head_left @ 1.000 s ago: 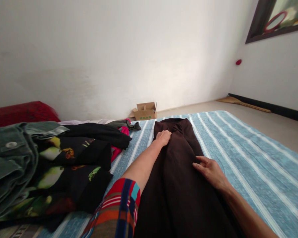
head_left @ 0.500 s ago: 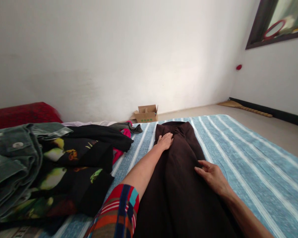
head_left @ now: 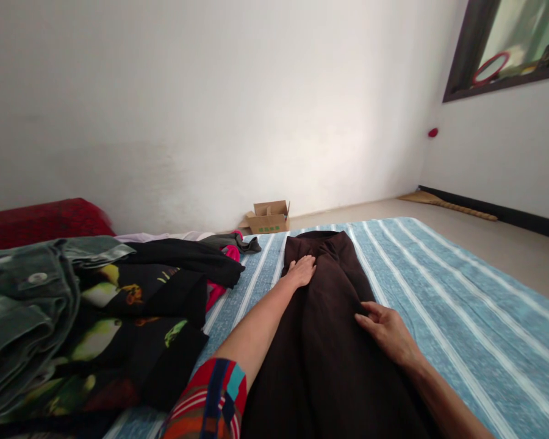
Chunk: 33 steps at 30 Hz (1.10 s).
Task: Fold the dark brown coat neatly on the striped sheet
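Dark brown trousers (head_left: 329, 341) lie lengthwise on the bed in front of me, the waistband at the far end. Flat on the cloth just below the waistband rests my left hand (head_left: 302, 271), fingers stretched out and a little spread. Along the right edge of the trousers, my right hand (head_left: 387, 332) pinches the fabric between thumb and fingers. The near end of the trousers runs out of the bottom of the view. Creases show around the waistband and down the middle.
Blue-and-white striped bedding (head_left: 443, 311) covers the bed. At left lie a denim garment (head_left: 22, 305), a black patterned garment (head_left: 132, 341) and other clothes, with a red item (head_left: 46, 222) behind. A cardboard box (head_left: 269, 218) and a broom (head_left: 443, 203) are beyond the bed.
The view has tilted and shifted slightly, so the scene sits a little lower in the picture. Both hands keep nearly the same places on the trousers.
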Available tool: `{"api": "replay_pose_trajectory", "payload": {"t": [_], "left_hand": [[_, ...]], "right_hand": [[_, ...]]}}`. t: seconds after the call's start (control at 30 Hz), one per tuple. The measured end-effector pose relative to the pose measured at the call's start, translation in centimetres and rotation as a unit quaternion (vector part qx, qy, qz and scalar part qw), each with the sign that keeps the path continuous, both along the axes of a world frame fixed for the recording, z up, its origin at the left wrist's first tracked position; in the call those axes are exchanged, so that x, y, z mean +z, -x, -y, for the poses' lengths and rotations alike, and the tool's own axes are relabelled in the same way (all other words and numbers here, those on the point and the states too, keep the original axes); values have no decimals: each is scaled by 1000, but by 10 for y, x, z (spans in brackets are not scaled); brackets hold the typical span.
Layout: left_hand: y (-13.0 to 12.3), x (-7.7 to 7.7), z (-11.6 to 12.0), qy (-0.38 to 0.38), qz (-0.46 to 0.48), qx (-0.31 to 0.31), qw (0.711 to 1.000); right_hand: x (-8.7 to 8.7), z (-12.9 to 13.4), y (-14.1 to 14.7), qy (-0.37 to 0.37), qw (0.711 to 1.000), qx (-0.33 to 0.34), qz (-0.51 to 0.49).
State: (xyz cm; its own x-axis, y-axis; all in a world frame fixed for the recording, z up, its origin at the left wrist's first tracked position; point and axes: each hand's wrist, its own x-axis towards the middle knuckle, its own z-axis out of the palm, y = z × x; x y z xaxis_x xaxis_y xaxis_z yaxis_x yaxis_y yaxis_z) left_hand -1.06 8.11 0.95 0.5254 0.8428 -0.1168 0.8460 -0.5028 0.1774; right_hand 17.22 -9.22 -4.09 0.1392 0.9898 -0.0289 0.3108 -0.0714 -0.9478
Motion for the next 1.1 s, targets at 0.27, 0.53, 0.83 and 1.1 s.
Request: {"api": "replay_pose_trajectory", "payload": {"t": [0.27,0.53,0.83,1.1], "left_hand": [[4,-3,13,10,8,7,1000],[1,2,15,-45,48,53,996],[9,30,40,-109,161,150,969],[10,19,86,-71,236,171,954]], "right_hand": [[-3,-2,0,-6,1000,-2,-5],[-2,-3,-2,-8,1000,-2,9],[10,1,-4,2,998,38,-53],[28,10,-6,29,991,96,-92]]}}
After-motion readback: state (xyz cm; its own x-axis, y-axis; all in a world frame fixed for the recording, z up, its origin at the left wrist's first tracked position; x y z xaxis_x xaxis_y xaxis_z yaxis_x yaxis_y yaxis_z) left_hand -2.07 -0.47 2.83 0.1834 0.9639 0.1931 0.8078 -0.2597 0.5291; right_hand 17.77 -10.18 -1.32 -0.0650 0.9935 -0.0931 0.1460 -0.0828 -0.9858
